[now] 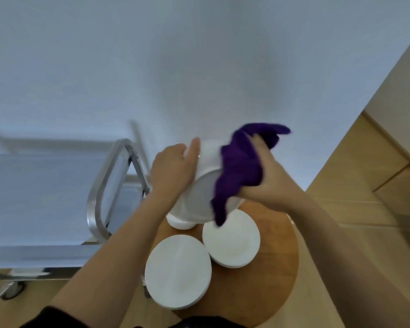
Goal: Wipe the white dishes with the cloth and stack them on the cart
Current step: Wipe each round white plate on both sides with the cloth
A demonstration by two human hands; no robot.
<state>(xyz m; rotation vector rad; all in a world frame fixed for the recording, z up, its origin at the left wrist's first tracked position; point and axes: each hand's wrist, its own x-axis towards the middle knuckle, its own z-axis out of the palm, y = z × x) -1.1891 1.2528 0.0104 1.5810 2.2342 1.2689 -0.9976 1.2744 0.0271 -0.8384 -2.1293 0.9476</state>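
The left hand (173, 169) grips the tilted round white dish (199, 188) above the round wooden worktop (277, 256), the right hand (268, 171) presses the bunched purple cloth (239, 171) on it, and the steel cart (33, 197) lies at nine o'clock, nearer the left hand.

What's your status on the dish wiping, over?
Left hand grips white dish at its rim, held tilted above round wooden table. Right hand presses purple cloth on it. Two plate stacks wait on table. Cart left, unobstructed.
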